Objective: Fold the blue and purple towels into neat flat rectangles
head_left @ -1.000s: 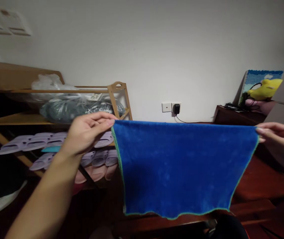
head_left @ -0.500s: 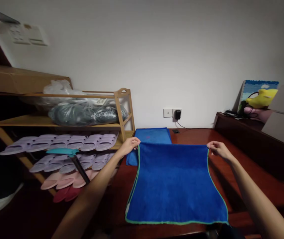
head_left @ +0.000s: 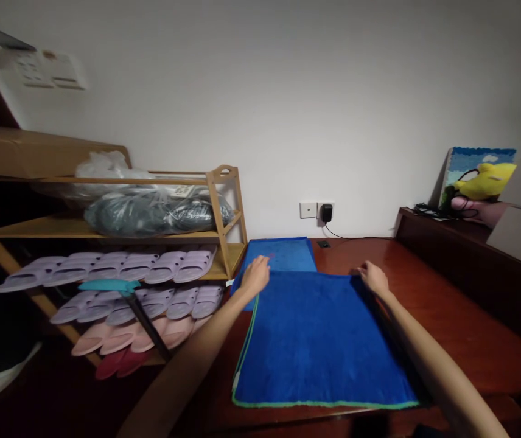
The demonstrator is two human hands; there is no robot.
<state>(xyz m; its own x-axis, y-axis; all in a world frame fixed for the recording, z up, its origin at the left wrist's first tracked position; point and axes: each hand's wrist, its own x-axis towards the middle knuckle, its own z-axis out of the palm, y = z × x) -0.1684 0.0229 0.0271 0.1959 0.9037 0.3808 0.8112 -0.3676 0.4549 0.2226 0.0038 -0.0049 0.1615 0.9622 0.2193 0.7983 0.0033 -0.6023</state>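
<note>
A blue towel [head_left: 319,344] with green edging lies spread over the front of the reddish-brown table, its near edge at the table's front. My left hand [head_left: 255,276] is closed at the towel's far left corner; the fingertips are partly hidden. At the far right corner, my right hand [head_left: 374,280] pinches the edge between thumb and fingers. The towel's right side is partly in the shadow of my right forearm. Behind it lies a second, lighter-looking blue cloth [head_left: 283,254], partly covered by the towel and my left hand.
To the left stands a wooden shoe rack [head_left: 224,213] with several slippers [head_left: 160,266] and bagged items [head_left: 160,210]. A turquoise-topped handle [head_left: 109,286] rises before it. A black plug [head_left: 327,212] sits in the wall. A dark raised ledge [head_left: 452,261] borders the table [head_left: 461,316] on the right.
The towel has come down from being held up to lying flatter on the table. My right hand has moved left, and my left hand slightly right, both a little lower.
</note>
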